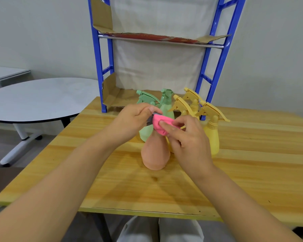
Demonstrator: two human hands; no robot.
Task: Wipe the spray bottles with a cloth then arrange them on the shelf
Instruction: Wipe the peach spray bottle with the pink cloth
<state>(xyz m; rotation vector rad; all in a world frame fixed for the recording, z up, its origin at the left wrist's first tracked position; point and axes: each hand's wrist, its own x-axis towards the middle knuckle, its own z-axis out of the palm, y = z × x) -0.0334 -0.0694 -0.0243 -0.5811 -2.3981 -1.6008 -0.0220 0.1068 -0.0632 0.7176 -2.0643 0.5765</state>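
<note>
The peach bottle (155, 154) stands upright on the wooden table (252, 163), with its long axis vertical and its wide base down. Its head is almost fully hidden by the two hands. The left hand (131, 119) comes to the head from the left side, and its curled fingers pinch a dark part at the top, which I judge to be the nozzle or the trigger. The right hand (187, 140) comes from the right side and pinches the pink cloth (158, 125), which it presses on the head, so the cloth lies between the two hands. The body below the hands is bare and within reach of both. I judge that the wiping must go down along this vertical axis, and the right hand with the cloth is the one to do it while the left steadies the top. The green bottles (166, 105) stand just behind the peach bottle, the yellow bottles (212, 135) behind it to the right, and the blue shelf (98, 58) further behind, with no bottle on its tiers.
</note>
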